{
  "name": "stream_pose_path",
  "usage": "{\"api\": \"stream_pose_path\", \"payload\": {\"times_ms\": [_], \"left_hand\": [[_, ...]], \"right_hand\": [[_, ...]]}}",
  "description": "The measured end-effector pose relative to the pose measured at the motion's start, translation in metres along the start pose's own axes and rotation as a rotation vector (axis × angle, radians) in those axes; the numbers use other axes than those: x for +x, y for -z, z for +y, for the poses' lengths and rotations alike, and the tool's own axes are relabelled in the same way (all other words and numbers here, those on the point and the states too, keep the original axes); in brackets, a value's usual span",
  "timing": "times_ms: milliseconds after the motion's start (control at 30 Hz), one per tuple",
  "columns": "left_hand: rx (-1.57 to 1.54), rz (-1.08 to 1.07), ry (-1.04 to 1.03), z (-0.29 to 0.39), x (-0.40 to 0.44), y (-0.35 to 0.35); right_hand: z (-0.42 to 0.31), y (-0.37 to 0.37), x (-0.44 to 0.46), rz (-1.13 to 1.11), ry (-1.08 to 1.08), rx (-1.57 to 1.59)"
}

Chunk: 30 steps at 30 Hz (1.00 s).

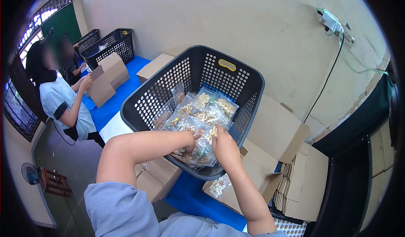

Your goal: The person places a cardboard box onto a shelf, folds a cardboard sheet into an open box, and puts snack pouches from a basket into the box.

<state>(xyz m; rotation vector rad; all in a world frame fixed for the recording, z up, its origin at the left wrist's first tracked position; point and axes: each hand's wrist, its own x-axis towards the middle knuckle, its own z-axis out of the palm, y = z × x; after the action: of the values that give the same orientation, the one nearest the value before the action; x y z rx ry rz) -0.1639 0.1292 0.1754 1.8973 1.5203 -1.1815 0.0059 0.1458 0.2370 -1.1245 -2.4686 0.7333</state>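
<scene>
A black perforated basket [194,50] stands tilted in front of me, partly filled with clear plastic bags [185,109] of nuts or similar pieces. Both of my hands reach in over its near side. My left hand [192,141] is down among the bags, its fingers partly hidden by them; what they hold, if anything, cannot be made out. Just to the right, my right hand [225,146] has its thumb and fingers closed on a clear bag of pale pieces [212,132].
Open cardboard boxes [265,152] lie right of the basket, near stacked flat cardboard [306,182]. Another closed box [156,176] is below left. Across the blue table [137,66], a co-worker [67,98] handles a box; another person and more baskets [118,43] are behind.
</scene>
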Motion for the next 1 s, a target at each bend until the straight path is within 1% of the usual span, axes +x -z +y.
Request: {"api": "stream_pose_path", "payload": {"times_ms": [67, 100, 167, 233, 300, 333, 367, 433, 467, 500, 567, 600, 633, 700, 733, 767, 833, 900, 967, 1000], "left_hand": [[0.043, 0.019, -0.066, -0.001, 0.017, -0.009], [0.05, 0.013, -0.074, -0.004, 0.028, -0.014], [-0.109, 0.222, -0.072, -0.008, 0.025, -0.009], [-0.11, 0.252, -0.07, -0.008, 0.025, -0.004], [0.067, -0.017, -0.024, -0.004, 0.024, -0.005], [-0.017, -0.075, -0.029, -0.002, 0.016, -0.009], [-0.019, -0.073, -0.028, -0.003, 0.018, -0.013], [0.015, -0.214, -0.115, -0.004, 0.02, -0.016], [-0.095, -0.207, -0.015, -0.006, 0.012, -0.015], [-0.089, -0.206, -0.017, -0.007, 0.013, -0.018], [-0.011, -0.096, 0.042, -0.002, 0.007, -0.02], [0.015, -0.106, -0.019, -0.002, 0.005, -0.019], [0.01, -0.104, -0.013, -0.002, 0.015, -0.026], [0.019, 0.066, -0.054, -0.005, 0.046, -0.048], [-0.055, 0.143, -0.071, -0.006, 0.045, -0.045], [-0.057, 0.143, -0.067, -0.006, 0.037, -0.036], [-0.029, 0.288, 0.051, -0.005, 0.024, -0.017], [-0.099, 0.511, 0.106, -0.013, 0.029, -0.012], [-0.278, 0.703, 0.117, -0.021, 0.019, -0.001], [-0.353, 0.763, 0.143, -0.023, 0.009, 0.008]], "right_hand": [[0.002, -0.002, -0.001, 0.09, 0.047, 0.035], [0.002, -0.001, -0.003, 0.092, 0.035, 0.04], [0.002, 0.0, -0.004, 0.131, 0.07, 0.075], [0.004, -0.002, -0.003, 0.148, 0.072, 0.081], [0.004, -0.003, -0.004, 0.161, 0.085, 0.081], [0.004, -0.002, -0.004, 0.149, 0.084, 0.066], [0.004, -0.002, -0.004, 0.137, 0.085, 0.051], [0.004, -0.003, -0.004, 0.156, 0.103, 0.057], [0.005, -0.003, -0.004, 0.179, 0.119, 0.061], [0.005, -0.003, -0.004, 0.184, 0.115, 0.061], [0.005, -0.002, -0.004, 0.179, 0.113, 0.057], [0.005, -0.002, -0.004, 0.179, 0.119, 0.057], [0.005, -0.002, -0.004, 0.173, 0.119, 0.063], [0.004, -0.001, -0.004, 0.168, 0.127, 0.072], [0.003, 0.001, -0.005, 0.174, 0.135, 0.085], [0.003, 0.002, -0.005, 0.181, 0.141, 0.098], [0.004, 0.004, -0.005, 0.159, 0.12, 0.093], [0.002, 0.004, -0.005, 0.123, 0.122, 0.104], [0.003, 0.004, -0.004, 0.169, 0.134, 0.108], [0.004, 0.003, -0.004, 0.151, 0.114, 0.114]]}}
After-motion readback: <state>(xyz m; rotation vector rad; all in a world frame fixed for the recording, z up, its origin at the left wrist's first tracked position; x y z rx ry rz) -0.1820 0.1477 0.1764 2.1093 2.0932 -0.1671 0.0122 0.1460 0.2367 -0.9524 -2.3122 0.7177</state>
